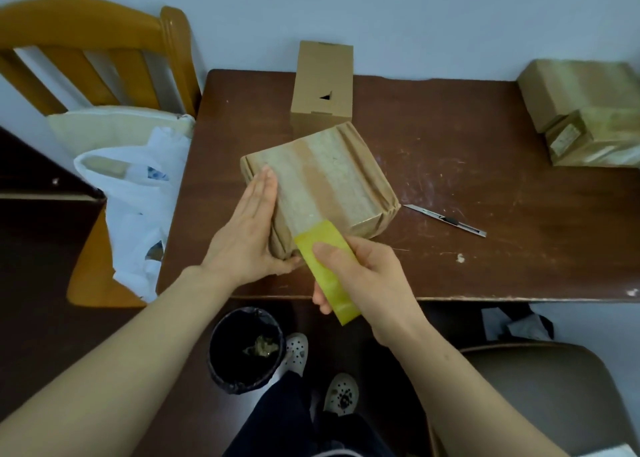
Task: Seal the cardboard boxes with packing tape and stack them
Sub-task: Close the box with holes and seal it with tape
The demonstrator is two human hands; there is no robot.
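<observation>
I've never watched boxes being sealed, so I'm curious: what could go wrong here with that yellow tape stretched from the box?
The yellow packing tape runs unstuck from the box to the right hand; it might twist or wrinkle.
The box sits near the table's front edge, steadied only by the flat left hand; a hard pull could drag it off.
The utility knife lies beside the box, blade apparently out; a reaching hand could get nicked.

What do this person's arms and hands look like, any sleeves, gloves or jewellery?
The left hand and right hand are bare: no gloves and no rings that I can see. Both arms are bare too, with no sleeve, watch or bracelet showing anywhere up to the picture's edge.
</observation>
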